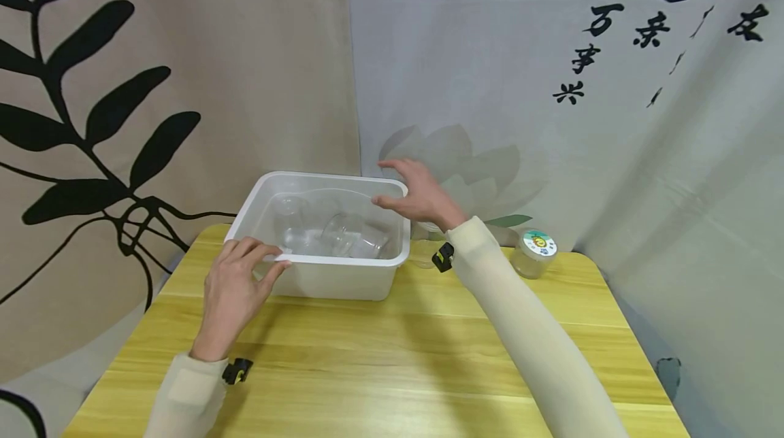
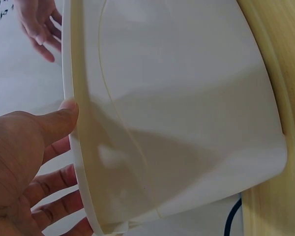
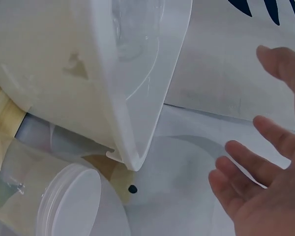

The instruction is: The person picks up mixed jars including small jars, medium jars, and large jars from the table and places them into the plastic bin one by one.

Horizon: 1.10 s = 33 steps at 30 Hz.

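Note:
A white plastic tub (image 1: 331, 281) stands toward the back of the table, with several clear plastic jars (image 1: 352, 237) inside it. At the tub's front left, my left hand (image 1: 235, 288) pinches the rim, thumb on the outer side and fingers over the inner side, as the left wrist view shows. My right hand (image 1: 422, 196) hovers at the back right corner of the tub, fingers spread. Nothing lies in its grasp; the right wrist view has the fingers (image 3: 255, 162) apart from the tub's rim (image 3: 128, 132).
Right of the tub, partly behind my right forearm, stands a clear jar with a white lid (image 3: 73, 206). Another clear jar (image 1: 534, 258), with a printed label on its lid, is farther right near the back edge. Curtains (image 1: 465, 50) hang behind the wooden table (image 1: 367, 363).

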Available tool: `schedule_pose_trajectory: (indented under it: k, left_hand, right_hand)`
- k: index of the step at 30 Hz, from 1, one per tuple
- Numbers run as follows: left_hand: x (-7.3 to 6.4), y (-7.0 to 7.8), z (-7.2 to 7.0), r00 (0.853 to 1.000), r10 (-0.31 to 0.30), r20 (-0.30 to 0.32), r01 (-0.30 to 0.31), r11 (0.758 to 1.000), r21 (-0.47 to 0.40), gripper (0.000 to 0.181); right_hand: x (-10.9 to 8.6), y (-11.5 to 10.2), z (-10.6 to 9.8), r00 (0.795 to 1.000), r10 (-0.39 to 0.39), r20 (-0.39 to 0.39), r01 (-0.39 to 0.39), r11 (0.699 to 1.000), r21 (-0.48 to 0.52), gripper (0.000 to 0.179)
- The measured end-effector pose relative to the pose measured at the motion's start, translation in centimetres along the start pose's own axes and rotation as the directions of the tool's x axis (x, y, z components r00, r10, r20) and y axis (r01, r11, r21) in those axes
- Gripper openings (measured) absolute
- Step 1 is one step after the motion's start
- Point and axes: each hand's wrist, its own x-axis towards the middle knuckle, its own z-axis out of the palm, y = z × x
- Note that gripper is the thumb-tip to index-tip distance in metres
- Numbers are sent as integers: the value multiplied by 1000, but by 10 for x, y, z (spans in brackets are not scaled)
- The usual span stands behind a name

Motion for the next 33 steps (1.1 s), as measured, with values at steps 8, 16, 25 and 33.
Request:
schedule_pose_trajectory:
  k: [8, 16, 25, 33]
  left_hand:
    - [-1, 0, 1, 1000, -3, -3, 3, 1000, 0, 27]
    - [0, -1, 2, 1000, 7, -10, -7, 1000, -1, 27]
    - [-1, 0, 2, 1000, 9, -10, -9, 1000, 0, 27]
    - [-2, 2, 2, 1000, 14, -17, -14, 1000, 6, 27]
  right_hand:
    - [-10, 5, -2, 999, -30, -33, 28, 998, -52, 81]
    - [-25, 19, -3, 997, -35, -74, 32, 999, -41, 92]
    - [-38, 37, -2, 992, 16, -126, -15, 1000, 9, 101]
    - [-48, 52, 0, 982, 59, -179, -56, 998, 23, 104]
